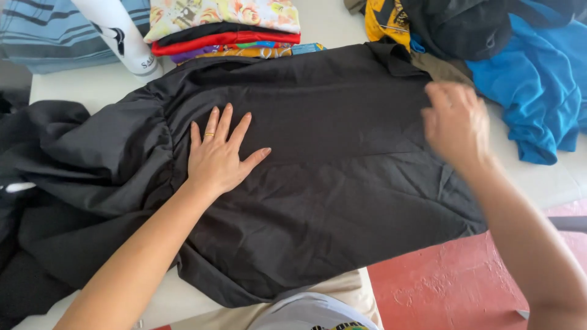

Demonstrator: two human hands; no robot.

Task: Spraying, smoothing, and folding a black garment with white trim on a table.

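- A bit of the person's own pale top (306,308) is showing at the bottom, closest to the camera.
- Just past it, one black shirt (318,183) is lying spread out on the white table (79,88), under both hands.
- The left hand (217,156) is pressing flat on the shirt, fingers (229,125) spread wide and gripping nothing. One ring is sitting on one finger.
- The right hand (455,122) is hovering at the shirt's right edge. It is blurry, so I cannot tell if its fingers are pinching the cloth or staying loose.
- The shirt is looking soft, thin and light. It is wrinkling and bunching up left of the left fingers, so it will probably flop and slide when pulled.
- Good spots to grab are probably the edge by the right fingers and the collar above them.
- Beyond the left fingertips, one stack of folded clothes (226,30) is sitting, about five bright pieces.
- One white bottle (122,36) is lying left of that stack.
- One blue shirt (538,85) is lying in a loose heap to the right of the right fingers.
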